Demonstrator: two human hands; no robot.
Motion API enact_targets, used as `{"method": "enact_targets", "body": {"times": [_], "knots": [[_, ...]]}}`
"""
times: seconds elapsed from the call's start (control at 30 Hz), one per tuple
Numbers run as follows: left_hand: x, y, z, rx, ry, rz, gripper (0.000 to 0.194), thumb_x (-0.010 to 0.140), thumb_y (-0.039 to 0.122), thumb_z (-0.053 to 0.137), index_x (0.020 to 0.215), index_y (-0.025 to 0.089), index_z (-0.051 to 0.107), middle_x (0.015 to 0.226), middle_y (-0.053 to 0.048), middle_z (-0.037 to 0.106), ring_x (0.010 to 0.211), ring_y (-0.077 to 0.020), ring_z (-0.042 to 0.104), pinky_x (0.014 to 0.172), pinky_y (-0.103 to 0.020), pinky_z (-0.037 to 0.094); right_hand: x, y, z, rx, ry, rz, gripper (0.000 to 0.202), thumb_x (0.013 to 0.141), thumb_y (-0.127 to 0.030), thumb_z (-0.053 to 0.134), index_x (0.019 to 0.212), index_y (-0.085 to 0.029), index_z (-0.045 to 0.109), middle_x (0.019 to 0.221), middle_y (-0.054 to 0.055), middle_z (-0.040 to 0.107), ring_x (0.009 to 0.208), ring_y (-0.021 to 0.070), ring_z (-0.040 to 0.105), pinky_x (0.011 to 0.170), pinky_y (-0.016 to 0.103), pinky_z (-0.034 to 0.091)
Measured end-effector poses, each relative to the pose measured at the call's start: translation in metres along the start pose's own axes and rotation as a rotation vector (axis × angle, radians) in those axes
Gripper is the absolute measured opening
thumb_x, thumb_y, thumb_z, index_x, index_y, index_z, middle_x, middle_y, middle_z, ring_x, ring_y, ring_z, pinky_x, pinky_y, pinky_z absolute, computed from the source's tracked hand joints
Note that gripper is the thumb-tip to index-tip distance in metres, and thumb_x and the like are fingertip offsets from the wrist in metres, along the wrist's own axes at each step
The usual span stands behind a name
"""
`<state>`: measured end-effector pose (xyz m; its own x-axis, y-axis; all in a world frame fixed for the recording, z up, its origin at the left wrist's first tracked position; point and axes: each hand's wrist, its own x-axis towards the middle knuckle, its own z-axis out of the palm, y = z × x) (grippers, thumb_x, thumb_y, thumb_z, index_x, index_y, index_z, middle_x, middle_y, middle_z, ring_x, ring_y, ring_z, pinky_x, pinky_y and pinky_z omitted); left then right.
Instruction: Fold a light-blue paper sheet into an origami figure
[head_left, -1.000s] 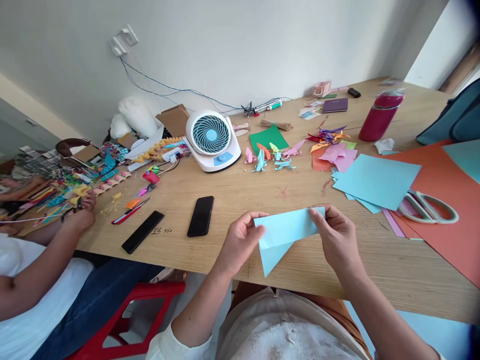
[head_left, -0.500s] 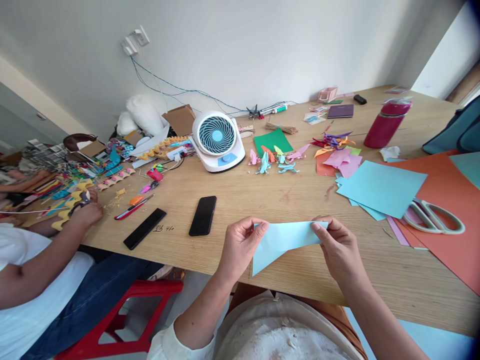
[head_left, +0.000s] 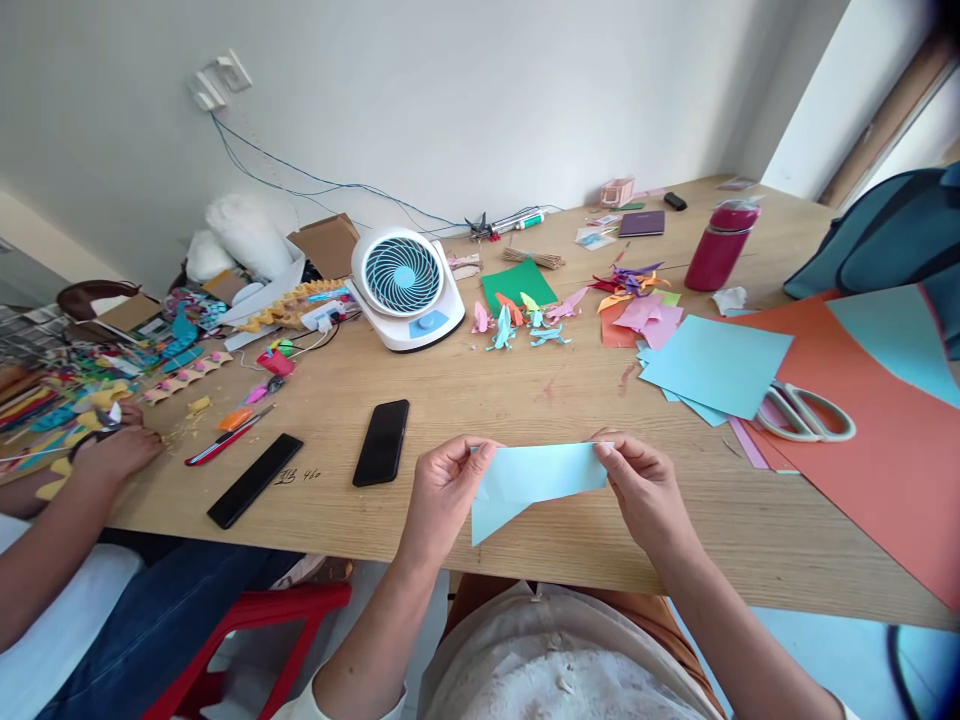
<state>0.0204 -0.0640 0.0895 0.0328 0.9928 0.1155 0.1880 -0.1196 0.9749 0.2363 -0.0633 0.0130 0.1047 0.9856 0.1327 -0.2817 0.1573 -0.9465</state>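
Note:
A folded piece of light blue paper (head_left: pixel 536 475) is stretched between my two hands, just above the front of the table. My left hand (head_left: pixel 448 492) pinches its upper left corner between thumb and fingers. At the upper right corner, my right hand (head_left: pixel 643 490) grips it the same way. The paper's top edge runs straight, and a pointed corner hangs down at its lower left. Farther back stand several small folded paper figures (head_left: pixel 517 318) in pink, blue, orange and green, near a green sheet (head_left: pixel 519 287).
Right of my hands lie light blue squares (head_left: pixel 720 362), scissors (head_left: pixel 806 412) and a large orange sheet (head_left: pixel 862 470). A magenta bottle (head_left: pixel 721 246) stands behind them. Left are a phone (head_left: pixel 381 442), a black bar (head_left: pixel 255 481), a fan (head_left: pixel 406 290) and a co-worker's hand (head_left: pixel 127 448) holding scissors.
My view has turned to the right, so the table's things appear farther left. Both hands keep their pinch on the blue paper, whose lower edge looks slightly changed in angle.

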Motion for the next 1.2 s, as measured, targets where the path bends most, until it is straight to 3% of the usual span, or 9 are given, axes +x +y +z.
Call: {"method": "enact_targets", "body": {"times": [0.23,0.37,0.47,0.6,0.7,0.83,1.03,1.13,1.2], "knots": [[0.012,0.005,-0.006,0.083,0.029,0.036,0.023,0.083,0.039,0.070,0.080,0.017,0.075,0.073,-0.004,0.069,0.066,-0.0146,0.058,0.061,-0.023,0.044,0.000,-0.007,0.004,-0.085,-0.144,0.037,0.024,0.082,-0.043,0.071,0.077,-0.021,0.065,0.068,-0.001,0.056,0.061,0.0132,0.046,0.056,0.026,0.037],[-0.005,0.017,-0.008,0.223,0.318,0.435,0.019,0.082,0.022,0.070,0.100,0.023,0.073,0.108,-0.006,0.068,0.104,-0.0221,0.061,0.092,-0.032,0.047,0.001,-0.006,0.006,-0.101,-0.084,0.025,0.025,0.083,-0.045,0.070,0.077,-0.021,0.063,0.066,-0.001,0.055,0.061,0.0133,0.046,0.056,0.026,0.038],[-0.028,0.018,0.000,0.280,0.270,0.618,0.026,0.076,0.010,0.072,0.096,0.027,0.073,0.098,-0.004,0.068,0.096,-0.0220,0.062,0.089,-0.034,0.048,0.001,-0.008,0.010,-0.008,0.092,0.010,0.027,0.082,-0.047,0.070,0.076,-0.022,0.061,0.069,-0.001,0.057,0.064,0.0141,0.049,0.060,0.027,0.042],[-0.032,0.000,0.029,0.070,-0.128,0.069,0.036,0.075,0.029,0.079,0.110,0.022,0.071,0.107,-0.010,0.070,0.100,-0.0255,0.064,0.086,-0.033,0.049,-0.004,-0.015,0.023,0.051,0.179,-0.008,0.028,0.082,-0.048,0.069,0.077,-0.022,0.060,0.069,-0.001,0.058,0.065,0.0142,0.051,0.061,0.027,0.044],[-0.017,-0.014,0.052,-0.330,-0.231,-0.212,0.052,0.069,0.048,0.082,0.109,0.017,0.070,0.111,-0.013,0.070,0.110,-0.0302,0.061,0.089,-0.035,0.049,-0.009,-0.016,0.032,0.089,0.178,-0.020,0.028,0.081,-0.047,0.070,0.077,-0.022,0.059,0.070,-0.001,0.058,0.065,0.0142,0.052,0.061,0.027,0.046],[-0.007,-0.017,0.071,-0.573,-0.212,-0.247,0.043,0.072,0.039,0.081,0.108,0.019,0.070,0.106,-0.008,0.072,0.112,-0.0272,0.061,0.093,-0.036,0.049,-0.012,-0.009,0.038,0.074,0.204,-0.084,0.025,0.084,-0.044,0.069,0.078,-0.022,0.059,0.073,0.000,0.058,0.067,0.0142,0.051,0.063,0.028,0.045],[0.003,-0.016,0.084,-0.673,0.063,-0.308,0.025,0.065,0.029,0.085,0.083,0.020,0.070,0.084,0.002,0.073,0.081,-0.0150,0.068,0.078,-0.027,0.053,-0.010,-0.013,0.030,-0.106,0.119,-0.151,0.025,0.086,-0.044,0.066,0.079,-0.021,0.058,0.074,0.000,0.060,0.068,0.0144,0.053,0.065,0.028,0.047],[0.023,-0.019,0.082,-0.688,0.044,-0.243,0.031,0.063,0.030,0.087,0.086,0.017,0.070,0.086,-0.001,0.074,0.085,-0.0174,0.069,0.074,-0.027,0.053,0.005,-0.030,-0.009,-0.331,-0.012,-0.187,0.025,0.091,-0.045,0.058,0.093,-0.021,0.064,0.086,0.004,0.067,0.077,0.0167,0.059,0.071,0.030,0.049],[0.040,-0.023,0.077,-0.686,0.027,-0.239,0.037,0.060,0.027,0.089,0.089,0.015,0.070,0.088,-0.003,0.074,0.086,-0.0174,0.069,0.075,-0.027,0.053,0.023,-0.040,-0.053,-0.639,0.122,-0.207,0.028,0.093,-0.046,0.052,0.098,-0.022,0.064,0.090,0.004,0.067,0.079,0.0172,0.061,0.073,0.030,0.049]]}}
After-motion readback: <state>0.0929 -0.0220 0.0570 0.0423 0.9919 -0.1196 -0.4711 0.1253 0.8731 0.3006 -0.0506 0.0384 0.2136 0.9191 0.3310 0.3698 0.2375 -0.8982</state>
